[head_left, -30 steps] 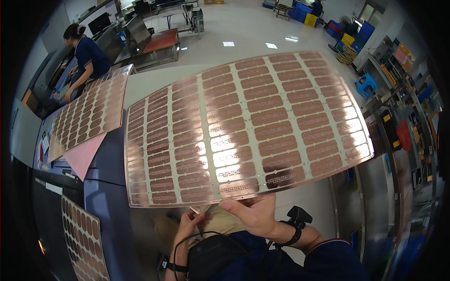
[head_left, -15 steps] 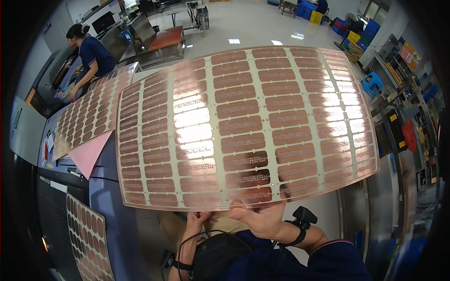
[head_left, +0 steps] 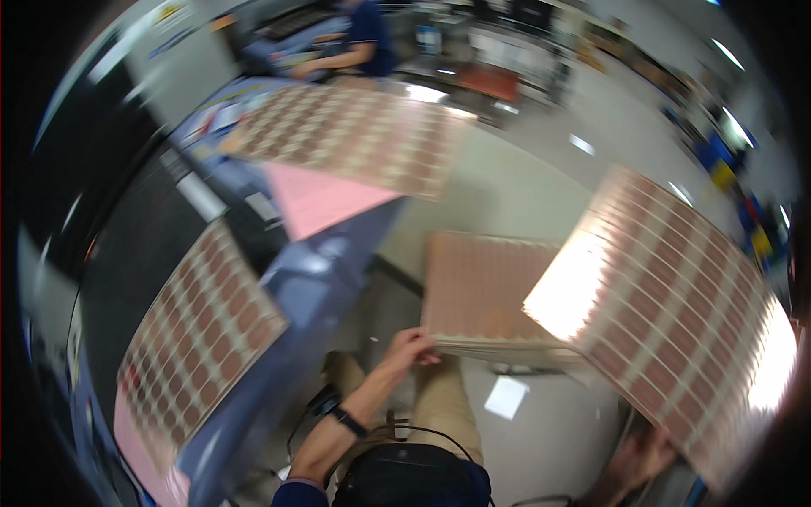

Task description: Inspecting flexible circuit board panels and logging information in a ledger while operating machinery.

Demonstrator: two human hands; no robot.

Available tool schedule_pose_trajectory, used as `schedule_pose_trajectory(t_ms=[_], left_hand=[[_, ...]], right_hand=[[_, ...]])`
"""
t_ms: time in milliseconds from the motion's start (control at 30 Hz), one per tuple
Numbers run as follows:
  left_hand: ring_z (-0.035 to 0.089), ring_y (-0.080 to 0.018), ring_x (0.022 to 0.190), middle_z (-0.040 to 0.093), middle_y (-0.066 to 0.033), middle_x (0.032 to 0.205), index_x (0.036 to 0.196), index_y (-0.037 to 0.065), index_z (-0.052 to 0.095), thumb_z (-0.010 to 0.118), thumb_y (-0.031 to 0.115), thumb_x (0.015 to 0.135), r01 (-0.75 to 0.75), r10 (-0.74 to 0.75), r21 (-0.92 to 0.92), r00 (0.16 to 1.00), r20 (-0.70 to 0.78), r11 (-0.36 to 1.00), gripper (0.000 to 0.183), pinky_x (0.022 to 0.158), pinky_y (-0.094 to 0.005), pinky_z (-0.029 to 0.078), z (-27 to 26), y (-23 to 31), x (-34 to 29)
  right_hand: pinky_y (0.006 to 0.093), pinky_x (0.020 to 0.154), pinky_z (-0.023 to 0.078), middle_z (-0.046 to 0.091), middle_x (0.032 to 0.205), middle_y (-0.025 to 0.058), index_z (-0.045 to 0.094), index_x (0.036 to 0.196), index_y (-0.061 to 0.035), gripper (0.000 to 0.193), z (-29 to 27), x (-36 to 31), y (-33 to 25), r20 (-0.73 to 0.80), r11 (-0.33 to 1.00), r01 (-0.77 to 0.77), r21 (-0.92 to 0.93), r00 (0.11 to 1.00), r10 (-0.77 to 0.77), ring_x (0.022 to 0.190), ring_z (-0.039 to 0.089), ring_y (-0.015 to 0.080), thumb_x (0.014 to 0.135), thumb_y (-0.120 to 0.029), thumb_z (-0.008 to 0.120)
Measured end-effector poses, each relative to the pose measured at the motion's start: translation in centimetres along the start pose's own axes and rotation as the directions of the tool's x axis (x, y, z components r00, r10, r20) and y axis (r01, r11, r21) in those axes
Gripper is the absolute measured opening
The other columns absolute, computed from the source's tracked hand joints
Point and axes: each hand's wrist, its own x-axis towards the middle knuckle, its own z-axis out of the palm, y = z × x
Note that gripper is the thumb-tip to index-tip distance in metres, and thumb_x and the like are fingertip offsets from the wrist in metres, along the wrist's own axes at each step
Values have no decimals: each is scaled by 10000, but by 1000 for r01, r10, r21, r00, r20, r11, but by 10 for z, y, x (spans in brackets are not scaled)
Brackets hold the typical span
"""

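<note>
Tabletop over there, a copper-patterned panel tilted up to its right: probably light, springy, easily scratched, best held by edges. A sheet stack sits at the tabletop's near end; the blurred right hand grips the panel's lower edge, the left hand curls at the stack's corner, hold unclear.

You have a gleaming copper-patterned panel tilted just right of the flat-lying copper panel stack.
</note>
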Motion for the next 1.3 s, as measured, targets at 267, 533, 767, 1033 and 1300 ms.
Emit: schedule_pose_trajectory(t_ms=[267, 533, 767, 1033, 1300], left_hand=[[675, -167, 948, 661, -106, 1068, 1371, 2, 494, 665, 385, 933, 22, -24, 351, 1000, 1, 936, 606, 725, -277, 545, -10, -21, -52], [651, -221, 1088, 663, -188, 1169, 1368, -43, 476, 538, 220, 1019, -195, 197, 27, 970, -139, 980, 441, 899, -326, 530, -13, 61, -310], [681, -247, 996, 657, -199, 1165, 1438, -35, 374, 527, 191, 1003, -565, 313, -206, 683, -661, 799, 512, 829, -324, 536, -11, 63, -430], [669, -325, 944, 603, -250, 1231, 1533, -34, 158, 494, 206, 968, -737, 331, -586, 675, -660, 337, 700, 795, -359, 528, -40, 55, -477], [654, -322, 993, 534, -262, 1331, 1537, -30, 147, 500, 191, 965, -641, 291, -732, 763, -577, 231, 708, 822, -351, 507, -71, 54, -451]], right_hand=[[429, 885, 602, 613, 1156, 290, 542, 1165, 152, 378, 89, 47, -10, -65, 981, 177, 79, 983, -172, 965, 653, 322, 886, -43, 705], [431, 876, 602, 604, 1186, 300, 519, 1221, 145, 381, 169, 63, -6, 107, 931, 64, 360, 988, -110, 985, 657, 357, 901, -2, 663], [463, 894, 594, 658, 1056, 313, 627, 1059, 123, 220, 253, 31, -25, 229, 828, -102, 551, 973, -33, 969, 675, 390, 896, -15, 677], [510, 937, 552, 652, 1085, 311, 645, 1030, 129, 229, 345, -31, -69, 352, 784, -115, 610, 926, -138, 997, 665, 405, 929, -77, 650], [522, 1074, 417, 544, 1311, 289, 529, 1249, 90, 368, 393, -68, -111, 500, 763, -158, 627, 833, -238, 1222, 530, 418, 948, -106, 613]])
